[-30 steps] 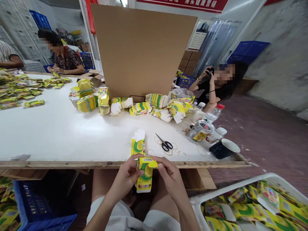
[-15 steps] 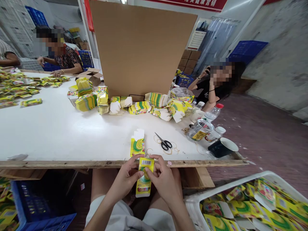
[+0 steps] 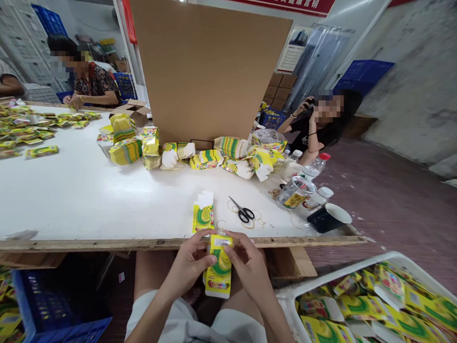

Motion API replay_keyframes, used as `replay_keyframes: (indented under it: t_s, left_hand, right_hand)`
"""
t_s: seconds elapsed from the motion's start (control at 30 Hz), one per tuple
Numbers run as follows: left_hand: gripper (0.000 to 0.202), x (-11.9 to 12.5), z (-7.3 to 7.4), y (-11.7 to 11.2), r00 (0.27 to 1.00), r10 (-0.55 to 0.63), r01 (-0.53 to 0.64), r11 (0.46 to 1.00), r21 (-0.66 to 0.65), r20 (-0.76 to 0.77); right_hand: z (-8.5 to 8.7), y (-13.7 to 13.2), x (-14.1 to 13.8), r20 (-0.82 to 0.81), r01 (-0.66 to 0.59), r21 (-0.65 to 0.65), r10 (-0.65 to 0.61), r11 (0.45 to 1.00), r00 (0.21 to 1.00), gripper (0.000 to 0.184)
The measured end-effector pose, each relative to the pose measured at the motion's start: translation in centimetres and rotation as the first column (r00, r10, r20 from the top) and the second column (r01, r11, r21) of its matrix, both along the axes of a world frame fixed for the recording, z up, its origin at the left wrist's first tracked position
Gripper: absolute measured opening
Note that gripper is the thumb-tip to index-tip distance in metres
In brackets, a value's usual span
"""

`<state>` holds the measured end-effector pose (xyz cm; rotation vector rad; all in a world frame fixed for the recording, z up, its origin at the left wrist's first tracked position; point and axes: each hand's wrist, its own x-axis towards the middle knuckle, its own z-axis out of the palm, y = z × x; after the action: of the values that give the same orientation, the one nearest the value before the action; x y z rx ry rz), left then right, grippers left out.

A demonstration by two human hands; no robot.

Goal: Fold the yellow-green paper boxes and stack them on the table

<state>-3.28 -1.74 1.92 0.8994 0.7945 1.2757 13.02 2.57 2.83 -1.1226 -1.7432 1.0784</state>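
The yellow flap jutting at the carton's (image 3: 220, 269) two o'clock a second ago no longer shows; folding seems further along; your left hand (image 3: 193, 260) and right hand (image 3: 247, 261) pinch it at six o'clock, by the table (image 3: 107, 205).

A yellow rectangular cardboard carton (image 3: 220, 272) with a green swirl print is held between left hand (image 3: 191, 261) and right hand (image 3: 249, 263), barcode end farthest from the person.

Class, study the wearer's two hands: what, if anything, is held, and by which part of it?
A yellow carton: the left hand holds its left side, the right hand its upper right side, both thumbs on the printed face.
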Motion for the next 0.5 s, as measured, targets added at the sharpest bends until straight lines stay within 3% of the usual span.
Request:
replay_keyframes:
  t_s: [0.1,0.17,0.23,0.27,0.3,0.33,0.4,0.47,0.5]
  left_hand:
    - [0.050,1.7,-0.1,0.6,0.997,-0.027,0.029,0.999,0.033,-0.071]
    - [0.049,1.9,-0.6,1.5,0.965,0.035,-0.015,0.997,0.078,-0.260]
    - [0.047,1.0,-1.4,2.6,0.839,0.197,-0.139,0.979,0.151,-0.507]
    - [0.046,0.4,-2.0,3.1,0.748,0.278,-0.204,0.961,0.189,-0.602]
    - [0.046,-0.3,-2.6,3.6,0.692,0.320,-0.247,0.947,0.204,-0.647]
    - [0.046,-0.8,-3.2,4.0,0.663,0.335,-0.267,0.941,0.207,-0.670]
    - [0.048,-1.4,-4.3,4.5,0.662,0.327,-0.272,0.943,0.190,-0.674]
    - [0.050,-1.4,-5.0,4.5,0.666,0.312,-0.265,0.948,0.175,-0.678]
    - [0.051,-1.3,-5.3,4.4,0.668,0.306,-0.263,0.950,0.169,-0.678]
  right_hand:
    - [0.3,-0.5,2.7,0.028,0.108,0.039,-0.110,0.993,0.994,0.029]
    - [1.1,-1.0,6.6,0.167,0.237,0.171,-0.265,0.956,0.950,0.030]
    - [2.1,-1.5,11.5,0.368,0.333,0.400,-0.482,0.854,0.795,0.036]
    - [2.5,-1.6,13.7,0.471,0.308,0.496,-0.549,0.812,0.691,0.040]
    - [2.7,-1.7,15.3,0.522,0.308,0.563,-0.619,0.767,0.587,0.044]
    - [2.7,-1.6,16.2,0.527,0.312,0.595,-0.652,0.741,0.546,0.047]
    - [2.0,-1.0,15.3,0.469,0.338,0.550,-0.618,0.763,0.631,0.047]
    - [0.4,0.3,11.3,0.376,0.323,0.390,-0.470,0.862,0.799,0.039]
    - [-0.6,1.2,8.6,0.343,0.316,0.295,-0.409,0.902,0.845,0.036]
